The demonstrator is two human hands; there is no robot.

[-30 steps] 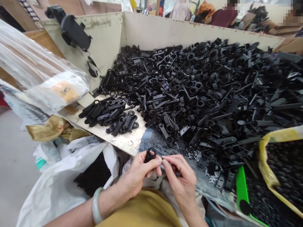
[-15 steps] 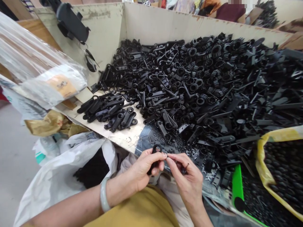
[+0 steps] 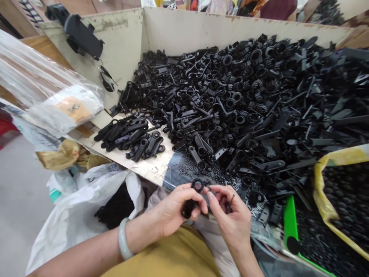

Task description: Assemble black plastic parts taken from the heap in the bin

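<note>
My left hand, with a pale bangle at the wrist, is closed around a black plastic part whose ring end sticks up above the fingers. Close beside it on the right, my right hand pinches a tiny dark piece between thumb and forefinger; its exact shape is too small to tell. A small screw-like piece shows among the curled fingers of that hand. Small dark bits and silvery screws lie just beyond both hands.
A big heap of black parts fills the cardboard-walled table. Assembled-looking black arms lie in a group at left. A white sack stands lower left, a yellow-rimmed bag at right, beside a green edge.
My left hand has turned, so the held part's dark lower end shows more and its ring leans right. The hands' tips have parted slightly. The view has shifted a little.
</note>
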